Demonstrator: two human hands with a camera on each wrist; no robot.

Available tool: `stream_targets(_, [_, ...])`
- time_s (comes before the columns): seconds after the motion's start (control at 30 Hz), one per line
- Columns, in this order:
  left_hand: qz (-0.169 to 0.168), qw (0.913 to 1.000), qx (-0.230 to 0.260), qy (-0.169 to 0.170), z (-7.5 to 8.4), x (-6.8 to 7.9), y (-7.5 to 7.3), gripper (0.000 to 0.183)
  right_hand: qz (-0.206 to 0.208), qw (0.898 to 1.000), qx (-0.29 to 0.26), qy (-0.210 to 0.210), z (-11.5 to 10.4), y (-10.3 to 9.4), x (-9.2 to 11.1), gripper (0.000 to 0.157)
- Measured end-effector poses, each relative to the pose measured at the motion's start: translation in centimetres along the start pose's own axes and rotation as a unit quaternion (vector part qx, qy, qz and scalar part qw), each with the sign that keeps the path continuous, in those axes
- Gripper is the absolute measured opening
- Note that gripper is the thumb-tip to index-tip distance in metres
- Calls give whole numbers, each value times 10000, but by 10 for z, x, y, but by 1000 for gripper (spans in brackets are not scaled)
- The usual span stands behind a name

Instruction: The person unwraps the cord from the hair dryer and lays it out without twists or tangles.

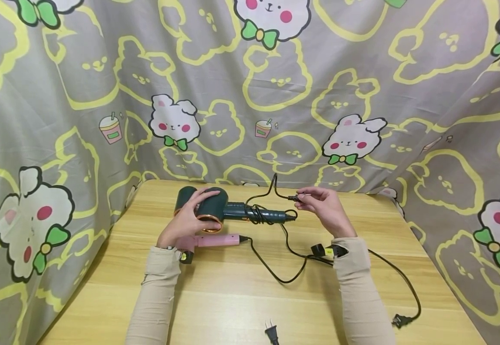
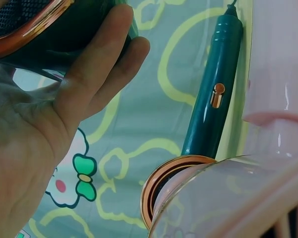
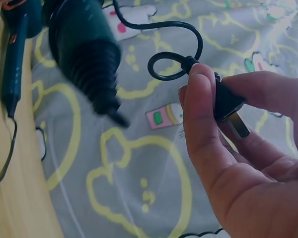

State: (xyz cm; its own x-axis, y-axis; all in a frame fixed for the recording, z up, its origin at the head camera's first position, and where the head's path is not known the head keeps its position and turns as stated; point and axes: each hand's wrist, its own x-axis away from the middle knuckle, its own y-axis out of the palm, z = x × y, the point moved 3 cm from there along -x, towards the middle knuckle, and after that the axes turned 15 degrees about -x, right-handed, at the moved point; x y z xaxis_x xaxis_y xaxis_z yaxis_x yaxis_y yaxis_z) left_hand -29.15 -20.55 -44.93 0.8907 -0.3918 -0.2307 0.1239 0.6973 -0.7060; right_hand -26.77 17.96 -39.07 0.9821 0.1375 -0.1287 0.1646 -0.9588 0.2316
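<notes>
My left hand [image 1: 191, 215] grips the head of a dark green hair dryer [image 1: 213, 203] with copper trim. Its handle, wound with several turns of black cord [image 1: 256, 214], points right. Between thumb and fingertips, my right hand [image 1: 325, 208] pinches the black plug [image 3: 226, 101] of that cord, a metal prong showing below the fingers. From this plug the cord arches back to the handle. A second green hair dryer [image 2: 213, 94] lies on the table, mostly hidden in the head view behind the held one. A pink hair dryer [image 1: 217, 240] lies nearer, partly covered by the left wrist.
Black cords run across the wooden table [image 1: 232, 297] under the right forearm. One plug [image 1: 270, 333] lies at the front edge, another plug [image 1: 401, 321] at the right. Patterned grey curtain [image 1: 224, 76] encloses the table at the back and sides.
</notes>
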Motion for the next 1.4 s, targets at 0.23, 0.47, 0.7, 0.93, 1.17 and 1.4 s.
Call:
stream_targets(0.23, [-20, 10000, -14, -77, -2, 1, -1, 91, -225, 9995, 141, -145, -11, 12, 12, 26])
stream_targets(0.47, [-6, 9999, -127, -69, -3, 0, -2, 92, -647, 9976, 240, -57, -14, 18, 23, 21])
stream_targets(0.7, [-6, 9999, -123, -46, -3, 0, -2, 92, -1129, 9934, -194, 94, -14, 20, 30, 15])
stream_targets(0.93, [21, 9998, -178, -69, -4, 0, -3, 92, -1240, 9916, -236, 293, -9, 20, 32, 16])
stream_targets(1.17, [27, 9999, -129, -88, -4, 0, -4, 91, -1280, 9895, 251, 620, -2, 20, 32, 30])
stream_targets(1.4, [65, 9999, -104, -101, -4, 1, -4, 91, -1770, 9770, 709, 953, 7, 18, 33, 41])
